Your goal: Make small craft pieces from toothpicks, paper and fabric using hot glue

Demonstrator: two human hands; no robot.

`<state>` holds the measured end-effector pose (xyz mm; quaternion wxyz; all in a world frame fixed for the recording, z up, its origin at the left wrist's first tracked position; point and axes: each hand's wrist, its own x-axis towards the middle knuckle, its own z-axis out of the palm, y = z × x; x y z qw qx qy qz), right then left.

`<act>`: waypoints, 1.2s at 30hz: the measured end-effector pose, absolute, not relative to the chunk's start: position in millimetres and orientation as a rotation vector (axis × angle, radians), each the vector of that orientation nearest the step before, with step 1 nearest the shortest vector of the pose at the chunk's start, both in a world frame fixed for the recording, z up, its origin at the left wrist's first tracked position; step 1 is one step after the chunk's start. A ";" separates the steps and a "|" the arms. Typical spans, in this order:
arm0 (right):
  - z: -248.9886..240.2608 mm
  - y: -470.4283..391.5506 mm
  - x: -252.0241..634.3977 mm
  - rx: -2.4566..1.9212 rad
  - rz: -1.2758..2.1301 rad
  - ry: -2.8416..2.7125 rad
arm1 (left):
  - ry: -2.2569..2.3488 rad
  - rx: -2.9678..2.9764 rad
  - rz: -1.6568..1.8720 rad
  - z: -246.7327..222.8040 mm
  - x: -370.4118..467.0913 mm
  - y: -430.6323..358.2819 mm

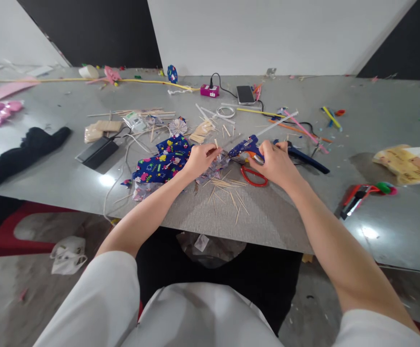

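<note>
My right hand [274, 160] is wrapped round a blue hot glue gun [244, 145], whose nozzle points left toward my other hand. A long translucent glue stick [277, 123] runs from the gun's back. With fingertips pinched, my left hand [203, 159] holds a short wooden stick [216, 143] that pokes up above them. Under and beside that hand lies navy patterned fabric [163, 161], with grey patterned fabric [212, 172] close by. Toothpicks [228, 185] are scattered in front of it. Red-handled scissors [255, 178] lie beneath my right hand.
A dark blue-handled tool [309, 160] and a box cutter [356, 202] lie to the right. At the left are a black box [97, 152], a white cable [125, 164] and black cloth [22, 152]. A phone [245, 95] and purple power block [209, 90] sit behind.
</note>
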<state>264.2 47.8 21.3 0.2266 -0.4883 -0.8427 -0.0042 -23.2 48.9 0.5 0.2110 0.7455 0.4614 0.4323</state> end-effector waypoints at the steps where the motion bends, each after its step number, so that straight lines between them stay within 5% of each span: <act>1: 20.1 48.6 264.3 -1.340 -0.003 -2.327 | 1.280 2.072 1.202 -0.2 -23.3 49.4; 36: 10.3 54.1 264.9 -1.310 0.121 -2.380 | 1.143 2.156 1.166 -2.9 -19.5 49.2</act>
